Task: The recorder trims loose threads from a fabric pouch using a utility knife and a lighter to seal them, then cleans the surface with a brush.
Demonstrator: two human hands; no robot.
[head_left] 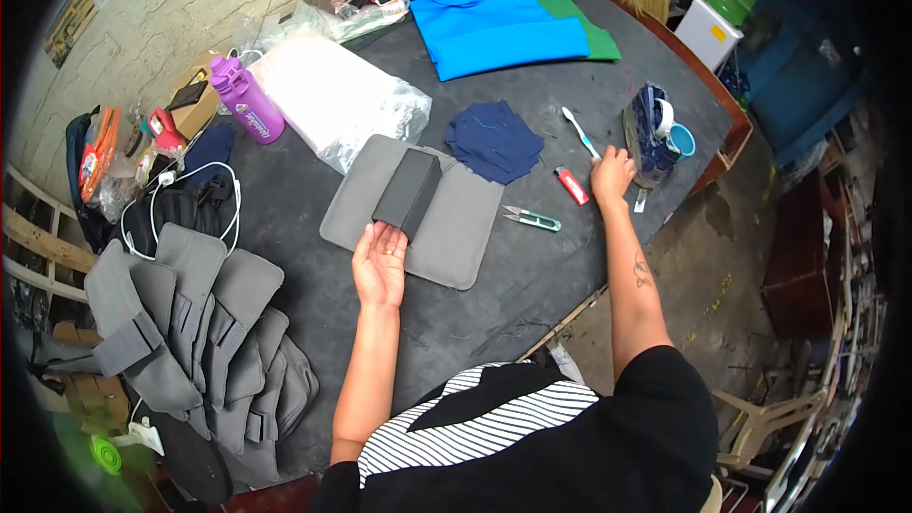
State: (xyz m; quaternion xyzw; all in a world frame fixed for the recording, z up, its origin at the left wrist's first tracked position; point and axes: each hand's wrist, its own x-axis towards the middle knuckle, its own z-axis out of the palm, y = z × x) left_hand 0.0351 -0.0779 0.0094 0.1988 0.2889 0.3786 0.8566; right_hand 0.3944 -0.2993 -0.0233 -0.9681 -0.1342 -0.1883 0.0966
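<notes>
On the dark table lies a flat grey fabric panel with rounded corners and a raised dark grey band across its middle. My left hand, palm up, holds the near end of this band, its fingertips partly hidden beneath it. Farther right, my right hand is closed on the handle end of a white and teal toothbrush, whose head points away from me. Beside that hand lies a red lighter. Small green-handled thread snips rest between the panel and the lighter.
Navy fabric pieces are stacked behind the panel. At right stands a dark blue container with a tape roll. Grey fabric pieces pile up at left. Behind are a purple bottle, a plastic-wrapped white stack and a blue bag.
</notes>
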